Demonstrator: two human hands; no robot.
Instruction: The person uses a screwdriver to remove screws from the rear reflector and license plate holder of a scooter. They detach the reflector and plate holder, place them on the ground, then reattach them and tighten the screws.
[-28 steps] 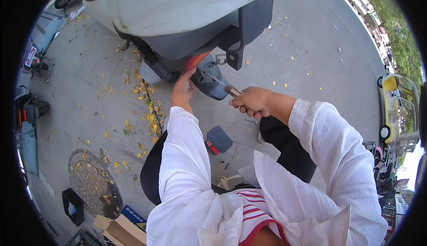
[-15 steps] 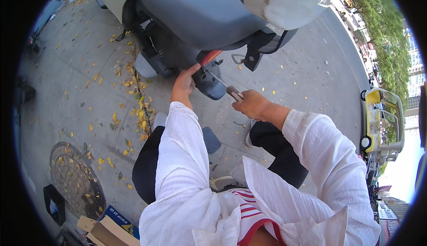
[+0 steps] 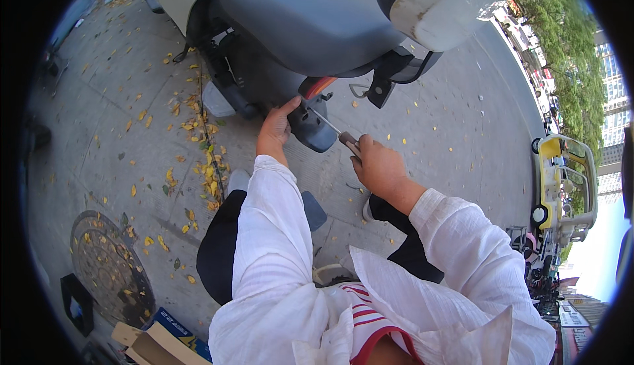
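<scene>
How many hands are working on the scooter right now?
2. The left hand presses against the dark rear mudguard under the seat; the right hand grips a screwdriver pointed at the same part. No other hands show.

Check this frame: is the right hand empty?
No, the right hand grips a screwdriver whose shaft points at the scooter's rear light.

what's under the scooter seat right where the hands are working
Under the grey seat sit a red tail light and dark mudguard. The left hand covers part; the screwdriver tip is hidden.
</scene>
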